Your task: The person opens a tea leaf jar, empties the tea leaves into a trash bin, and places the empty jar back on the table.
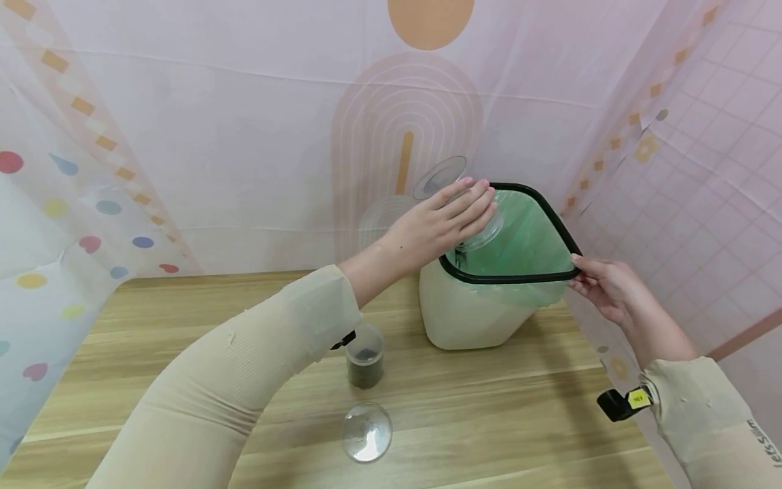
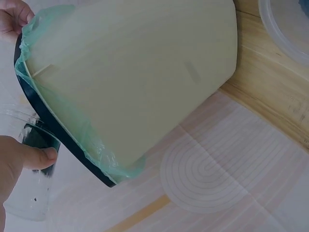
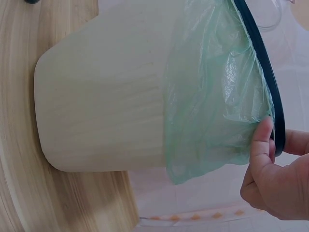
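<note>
On the wooden tabletop (image 1: 489, 407), left to right, stand a small clear plastic jar with dark contents (image 1: 365, 356) and, in front of it, a round clear plastic lid (image 1: 367, 432). Further right the left hand (image 1: 442, 224) grips a clear plastic cup (image 1: 482, 231), tipped over the mouth of the cream plastic bin (image 1: 470, 316) lined with a green bag (image 1: 531, 238). The right hand (image 1: 605, 288) pinches the bin's black rim (image 1: 550, 210), and its beige sleeve (image 1: 715, 421) carries partly legible lettering, perhaps "lets slim"
</note>
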The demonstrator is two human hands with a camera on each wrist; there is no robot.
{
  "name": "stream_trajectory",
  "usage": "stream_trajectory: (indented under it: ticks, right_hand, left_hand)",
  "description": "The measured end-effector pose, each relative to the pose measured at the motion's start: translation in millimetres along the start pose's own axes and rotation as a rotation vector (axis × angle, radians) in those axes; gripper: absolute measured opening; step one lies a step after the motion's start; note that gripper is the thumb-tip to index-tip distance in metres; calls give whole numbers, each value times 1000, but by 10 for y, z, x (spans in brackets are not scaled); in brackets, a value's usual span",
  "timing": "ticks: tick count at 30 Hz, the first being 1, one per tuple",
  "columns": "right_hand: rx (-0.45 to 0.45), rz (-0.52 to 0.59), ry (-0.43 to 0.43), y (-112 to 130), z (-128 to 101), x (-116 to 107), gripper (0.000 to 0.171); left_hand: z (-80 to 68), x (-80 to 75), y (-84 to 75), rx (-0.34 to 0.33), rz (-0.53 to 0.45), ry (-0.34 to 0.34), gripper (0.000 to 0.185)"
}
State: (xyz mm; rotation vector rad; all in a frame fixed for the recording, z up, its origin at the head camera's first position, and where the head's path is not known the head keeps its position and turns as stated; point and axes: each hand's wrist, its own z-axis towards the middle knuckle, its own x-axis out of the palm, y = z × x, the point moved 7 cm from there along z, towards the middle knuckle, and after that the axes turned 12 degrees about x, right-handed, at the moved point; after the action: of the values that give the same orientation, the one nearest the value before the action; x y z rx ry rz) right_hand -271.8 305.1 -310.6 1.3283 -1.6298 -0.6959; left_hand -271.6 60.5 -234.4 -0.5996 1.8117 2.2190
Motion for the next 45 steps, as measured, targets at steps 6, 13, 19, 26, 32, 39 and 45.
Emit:
stream_trajectory:
  ticks: [6, 13, 19, 26, 32, 39, 45]
  right_hand:
    - [-3, -2, 5, 1, 2, 8, 24]
    - [-5, -9, 4, 4, 4, 4, 24]
    - [-6, -19, -7, 7, -11, -4, 23]
    - [4, -19, -15, 3, -24, -15, 20]
    - [3, -16, -9, -5, -26, -12, 21]
    - [8, -13, -14, -9, -31, 1, 22]
    - [4, 0, -11, -1, -36, 11, 22]
  left_hand:
    - [-5, 5, 9, -11, 0, -2, 54]
    - [-14, 13, 21, -19, 13, -21, 54]
    - [1, -1, 4, -12, 11, -32, 54]
    - [23, -10, -24, -1, 6, -27, 59]
    - [30, 2, -38, 10, 5, -8, 63]
    - [18, -26, -29, -8, 57, -71, 65]
    - [21, -88, -33, -50, 214, -220, 63]
